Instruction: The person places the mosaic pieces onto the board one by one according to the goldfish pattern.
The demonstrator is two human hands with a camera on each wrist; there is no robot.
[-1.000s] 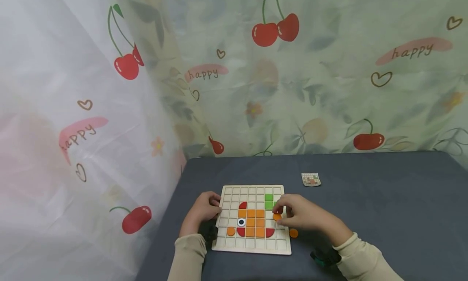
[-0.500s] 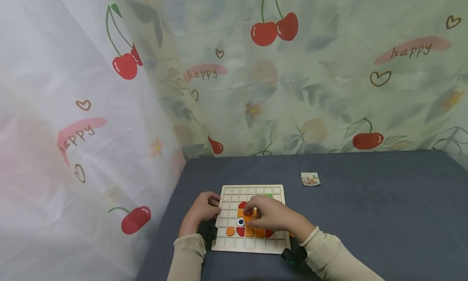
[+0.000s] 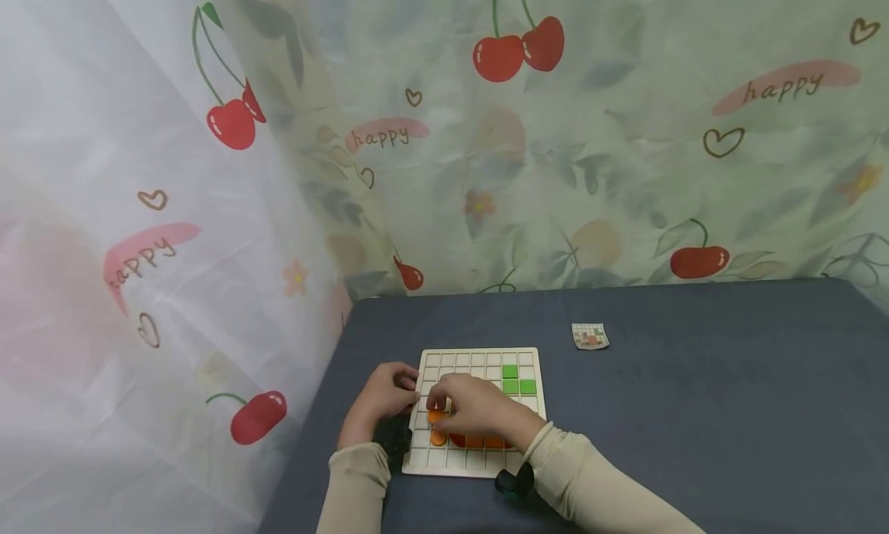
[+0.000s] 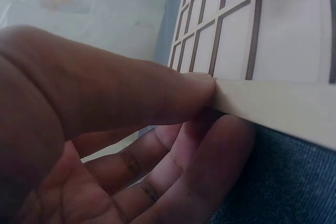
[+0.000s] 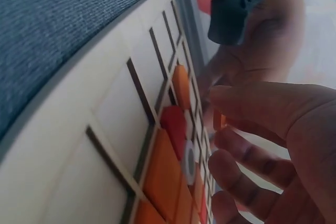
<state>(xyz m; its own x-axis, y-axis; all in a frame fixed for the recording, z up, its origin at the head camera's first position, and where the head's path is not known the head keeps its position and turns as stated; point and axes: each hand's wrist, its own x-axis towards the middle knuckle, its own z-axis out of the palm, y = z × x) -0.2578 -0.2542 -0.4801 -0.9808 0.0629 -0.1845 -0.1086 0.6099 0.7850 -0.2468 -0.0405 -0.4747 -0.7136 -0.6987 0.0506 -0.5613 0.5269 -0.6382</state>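
A pale wooden grid board (image 3: 444, 463) lies on the table. My left hand (image 3: 383, 391) holds its left edge, thumb tip at the rim and a fingertip just below in the left wrist view. Between thumb and fingertips my right hand (image 3: 475, 404) pinches an orange disc (image 3: 435, 416), held over the left columns. Another orange disc (image 3: 438, 438) lies in a cell nearer me. In the right wrist view, orange tiles (image 5: 163, 182), a red piece (image 5: 175, 129) and a white eye disc (image 5: 188, 162) sit on the grid; my right hand hides much of them in the head view.
Several green square tiles (image 3: 510, 386) sit in cells at the board's far right. A small printed card (image 3: 590, 336) lies beyond the board on the dark table (image 3: 694, 395). A patterned curtain (image 3: 625, 171) hangs behind the table and on the left.
My right hand has carried the orange disc leftward across the board to its left columns. The green tiles have come back into view. My left hand stays at the board's left edge.
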